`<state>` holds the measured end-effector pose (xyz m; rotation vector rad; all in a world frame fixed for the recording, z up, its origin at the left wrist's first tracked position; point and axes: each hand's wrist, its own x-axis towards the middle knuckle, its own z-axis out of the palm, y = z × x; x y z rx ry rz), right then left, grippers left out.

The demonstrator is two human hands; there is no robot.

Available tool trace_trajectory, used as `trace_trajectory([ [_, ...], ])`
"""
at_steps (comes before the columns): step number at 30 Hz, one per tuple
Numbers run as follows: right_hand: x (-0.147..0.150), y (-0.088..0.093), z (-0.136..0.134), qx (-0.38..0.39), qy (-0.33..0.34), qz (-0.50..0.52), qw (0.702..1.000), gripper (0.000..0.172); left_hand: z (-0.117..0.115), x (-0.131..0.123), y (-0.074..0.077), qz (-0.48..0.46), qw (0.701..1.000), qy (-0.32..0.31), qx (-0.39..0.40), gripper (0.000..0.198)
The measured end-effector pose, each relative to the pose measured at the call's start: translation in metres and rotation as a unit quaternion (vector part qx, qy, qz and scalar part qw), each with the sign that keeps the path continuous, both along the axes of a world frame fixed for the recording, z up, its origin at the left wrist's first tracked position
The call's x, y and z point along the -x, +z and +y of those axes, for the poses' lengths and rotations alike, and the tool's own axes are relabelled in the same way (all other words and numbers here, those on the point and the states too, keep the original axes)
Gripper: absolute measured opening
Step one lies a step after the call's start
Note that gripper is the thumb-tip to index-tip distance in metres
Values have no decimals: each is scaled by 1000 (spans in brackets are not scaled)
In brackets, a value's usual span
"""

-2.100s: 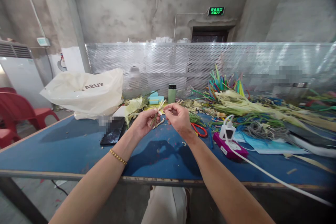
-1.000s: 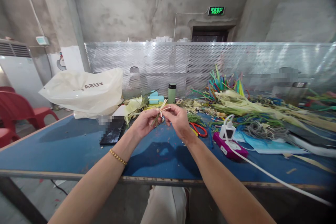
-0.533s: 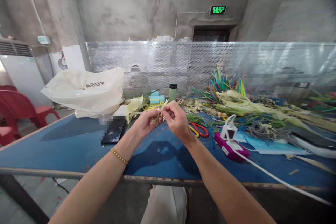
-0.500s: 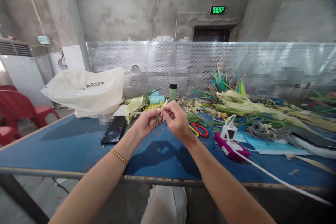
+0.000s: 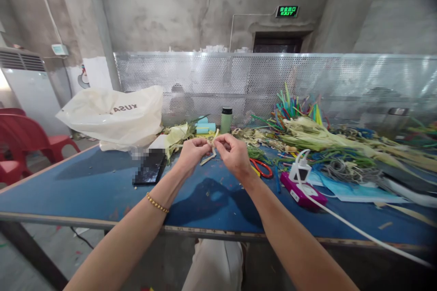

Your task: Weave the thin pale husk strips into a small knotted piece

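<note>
Between my two hands, above the blue table (image 5: pixel 92 195), is a pale, folded strip of corn husk (image 5: pixel 209 159), with one end hanging down and another pointing up. My left hand (image 5: pixel 194 154) pinches it from the left, a gold bead bracelet on that wrist. From the right, my right hand (image 5: pixel 234 153) pinches the same strip with thumb and forefinger. Fingers cover part of the strip, so how it is folded or knotted cannot be made out. Behind the hands stands a green bottle (image 5: pixel 226 122) with a black lid.
At left lie a dark phone-like slab (image 5: pixel 150 168) and a white plastic bag (image 5: pixel 112 118). On the right are red-handled scissors (image 5: pixel 262 169), a purple power strip (image 5: pixel 302 193) with a white cable, grey-green cords (image 5: pixel 348 168) and piled corn husks (image 5: pixel 314 132). A perforated metal screen (image 5: pixel 205 72) borders the back.
My hands have drawn slightly apart, and my right hand has turned and lowered. More of the husk strip now shows, its end hanging below the fingers. The view has shifted slightly.
</note>
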<state>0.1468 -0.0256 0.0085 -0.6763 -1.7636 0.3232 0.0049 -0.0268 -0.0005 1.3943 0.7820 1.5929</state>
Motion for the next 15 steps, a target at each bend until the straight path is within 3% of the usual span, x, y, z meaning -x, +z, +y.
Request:
trace_trajectory([
  [7,-2,0,5,-57,-77,-58,994,11,-2,-1,2,74,996,37,-25,13],
  [15,-5,5,2,-150,-176,-92,968,8,-7,1,3,57,997,-43,-6,15],
])
